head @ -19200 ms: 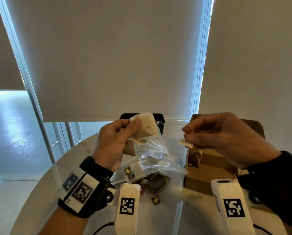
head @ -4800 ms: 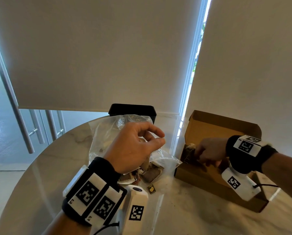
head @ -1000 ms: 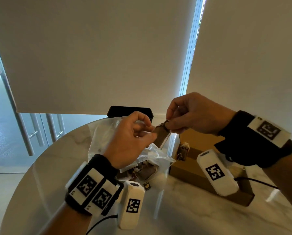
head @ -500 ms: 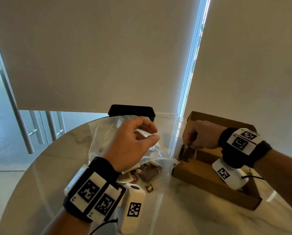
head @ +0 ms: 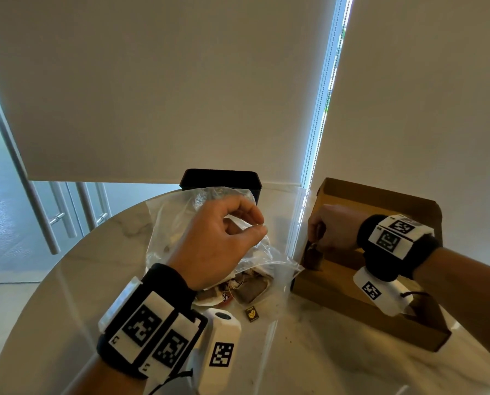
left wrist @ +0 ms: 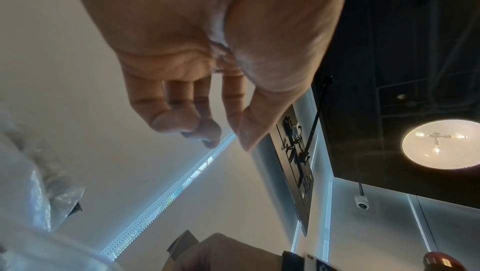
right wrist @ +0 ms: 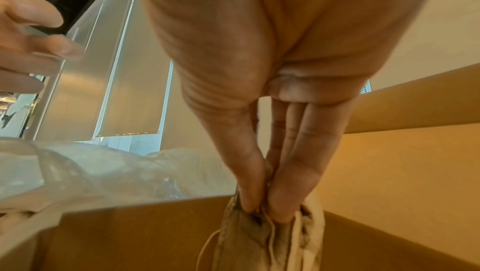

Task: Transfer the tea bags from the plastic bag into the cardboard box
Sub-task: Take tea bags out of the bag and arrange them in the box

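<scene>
A clear plastic bag (head: 175,223) stands crumpled on the round table, with several tea bags (head: 252,289) lying in its lower part. My left hand (head: 260,226) hovers over the bag with thumb and forefinger pinched on a thin edge of its plastic; in the left wrist view my left hand (left wrist: 228,146) shows the other fingers loosely curled. An open cardboard box (head: 366,317) sits to the right. My right hand (head: 313,243) reaches inside the box's left end and pinches a brownish tea bag (head: 313,256) by its top. In the right wrist view my right hand (right wrist: 259,207) shows the tea bag (right wrist: 259,240) hanging against the box wall (right wrist: 389,172).
A small dark tea tag (head: 251,313) lies loose on the marble table (head: 67,295) in front of the bag. A black container (head: 221,178) stands behind the bag at the table's far edge. Roller blinds hang close behind the table.
My right hand has carried the tea bag from beside my left hand, above the plastic bag, down into the left end of the box. The left hand has stayed over the bag.
</scene>
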The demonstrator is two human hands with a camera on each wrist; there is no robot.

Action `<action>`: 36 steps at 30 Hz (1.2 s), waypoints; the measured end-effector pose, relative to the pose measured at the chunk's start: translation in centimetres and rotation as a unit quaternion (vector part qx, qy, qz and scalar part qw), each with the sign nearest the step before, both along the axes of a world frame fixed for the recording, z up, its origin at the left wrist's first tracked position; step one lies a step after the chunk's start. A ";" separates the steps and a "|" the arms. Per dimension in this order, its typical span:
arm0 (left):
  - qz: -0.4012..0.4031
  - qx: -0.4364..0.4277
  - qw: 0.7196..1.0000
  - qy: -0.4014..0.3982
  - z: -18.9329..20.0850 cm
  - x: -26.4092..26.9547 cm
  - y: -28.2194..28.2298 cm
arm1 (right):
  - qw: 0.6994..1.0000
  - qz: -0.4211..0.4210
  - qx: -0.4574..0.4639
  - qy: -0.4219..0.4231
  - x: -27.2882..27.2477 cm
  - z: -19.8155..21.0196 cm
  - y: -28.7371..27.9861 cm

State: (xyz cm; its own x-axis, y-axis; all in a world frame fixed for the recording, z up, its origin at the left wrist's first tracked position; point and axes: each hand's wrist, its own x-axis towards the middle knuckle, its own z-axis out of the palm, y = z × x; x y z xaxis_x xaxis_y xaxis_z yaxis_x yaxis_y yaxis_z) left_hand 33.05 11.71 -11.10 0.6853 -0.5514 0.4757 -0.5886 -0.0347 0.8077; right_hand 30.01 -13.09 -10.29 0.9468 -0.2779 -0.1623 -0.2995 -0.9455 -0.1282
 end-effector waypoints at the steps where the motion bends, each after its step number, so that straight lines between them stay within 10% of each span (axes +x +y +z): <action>1: 0.000 0.000 1.000 0.001 0.0 0.0 0.0 | 1.000 0.000 -0.002 -0.002 0.1 0.0 0.0; 36: 0.036 0.032 0.999 -0.020 0.0 2.1 1.9 | 0.996 0.061 0.007 -0.061 -2.7 3.1 2.0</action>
State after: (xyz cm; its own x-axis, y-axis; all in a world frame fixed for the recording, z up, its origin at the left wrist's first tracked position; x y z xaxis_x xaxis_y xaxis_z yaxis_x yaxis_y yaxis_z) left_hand 35.19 13.56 -11.13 0.7049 -0.5324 0.4687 -0.6147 -0.1289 0.7781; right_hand 27.31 -11.12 -7.17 0.9864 -0.1573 -0.0475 -0.1631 -0.9720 -0.1693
